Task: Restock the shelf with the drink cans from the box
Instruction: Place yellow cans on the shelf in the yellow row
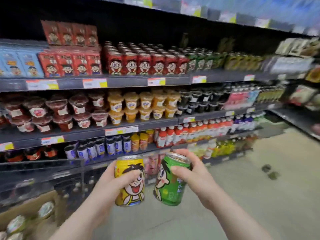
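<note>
Gripping one drink can apiece, both hands are raised in front of the shelf (121, 82); the left hand (112, 181) is wrapped round a yellow can (133, 192), thumb across its front and fingers behind, with the can upright and its cartoon face towards the camera; the right hand (193, 172) holds a green can (166, 187) near its top, thumb on the front and fingers curled over the rim, with the can tilted so its top leans to the right. The two cans are just beside each other but apart, a narrow gap showing between them.

At the lower left corner sits the cardboard box (26, 204), blurred, with several round can tops (45, 209) visible inside it.

On the upper shelf level, red cans (145, 64) with the same cartoon face stand in packed rows; to their right are green cans (200, 62), then yellow cans (242, 61), both blurred. Left of the red cans stand red cartons (69, 64) and blue cartons (22, 64). One level down are dark red cups (57, 110), orange cups (142, 104) and dark cups (199, 99), stacked two high; below those are small bottles (173, 135) with red and orange labels. Price tags (94, 83) line the shelf edges; the pale floor (259, 179) runs off to the right.
</note>
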Motion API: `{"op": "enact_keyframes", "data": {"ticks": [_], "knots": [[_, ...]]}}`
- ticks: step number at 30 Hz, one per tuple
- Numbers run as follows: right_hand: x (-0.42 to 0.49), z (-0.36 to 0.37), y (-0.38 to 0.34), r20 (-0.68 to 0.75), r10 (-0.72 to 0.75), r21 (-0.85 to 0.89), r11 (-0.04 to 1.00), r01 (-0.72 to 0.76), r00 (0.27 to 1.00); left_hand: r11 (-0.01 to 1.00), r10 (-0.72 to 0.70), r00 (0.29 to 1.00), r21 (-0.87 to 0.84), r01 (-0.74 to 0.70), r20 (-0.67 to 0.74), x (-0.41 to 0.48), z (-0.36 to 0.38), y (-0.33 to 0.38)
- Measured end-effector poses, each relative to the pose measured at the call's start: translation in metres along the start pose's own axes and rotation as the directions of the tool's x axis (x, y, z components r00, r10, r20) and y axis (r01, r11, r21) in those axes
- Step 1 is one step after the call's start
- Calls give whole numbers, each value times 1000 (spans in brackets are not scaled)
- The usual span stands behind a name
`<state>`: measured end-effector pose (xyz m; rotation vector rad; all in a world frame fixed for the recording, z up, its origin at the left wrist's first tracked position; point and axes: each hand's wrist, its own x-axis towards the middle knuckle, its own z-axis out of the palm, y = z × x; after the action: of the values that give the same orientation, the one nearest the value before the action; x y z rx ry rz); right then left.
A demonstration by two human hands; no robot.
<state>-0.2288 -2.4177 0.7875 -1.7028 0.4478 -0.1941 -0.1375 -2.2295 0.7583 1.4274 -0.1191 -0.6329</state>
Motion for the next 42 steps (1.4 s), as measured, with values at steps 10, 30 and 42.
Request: {"op": "enact_keyframes", "data": {"ticks": [10,30,42], "knots": [[-62,-180,-3,-298,-76,20,996,85,952,994,41,944,78,-70,326,19,195,17],[129,-405,-3,-459,4,73,997,33,889,990,42,835,92,-110,548,258,427,71],[330,-469,-45,-238,-147,-35,989,142,960,985,172,948,-30,-170,266,379,442,128]]}}
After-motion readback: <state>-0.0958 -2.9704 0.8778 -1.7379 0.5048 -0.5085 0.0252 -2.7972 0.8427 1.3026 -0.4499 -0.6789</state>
